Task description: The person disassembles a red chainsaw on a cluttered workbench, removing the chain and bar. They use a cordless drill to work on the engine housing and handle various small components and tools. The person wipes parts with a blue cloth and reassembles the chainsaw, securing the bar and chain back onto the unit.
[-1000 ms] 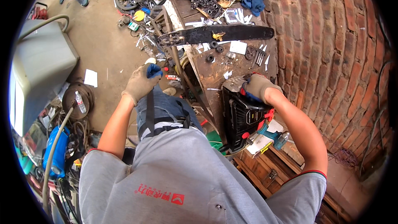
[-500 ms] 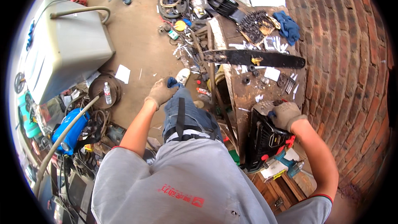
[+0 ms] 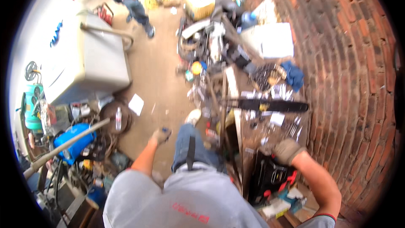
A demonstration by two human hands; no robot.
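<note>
My gloved right hand (image 3: 287, 151) grips the top end of a black-and-red chainsaw body (image 3: 270, 177) at the right bench's near end. My gloved left hand (image 3: 162, 135) hangs low beside my jeans (image 3: 181, 143); motion blur hides whether it holds anything. Beyond the chainsaw, a long black guide bar (image 3: 280, 106) lies across the cluttered bench (image 3: 249, 137), among small parts and a white paper (image 3: 276, 119). A dark chain pile (image 3: 261, 78) and a blue cloth (image 3: 291, 76) sit farther back. A teal power tool (image 3: 291, 199) is partly visible below the chainsaw.
A brick wall (image 3: 346, 80) borders the right. On the left stand a pale cabinet (image 3: 93, 59), a blue machine (image 3: 76, 143) and tangled equipment with a long hose. Another person's legs (image 3: 135, 8) stand at upper left. Piled parts (image 3: 198, 42) lie ahead.
The view has tilted forward, bringing more of the far floor and the other person into sight. My left hand has dropped alongside my leg; my right stays on the chainsaw.
</note>
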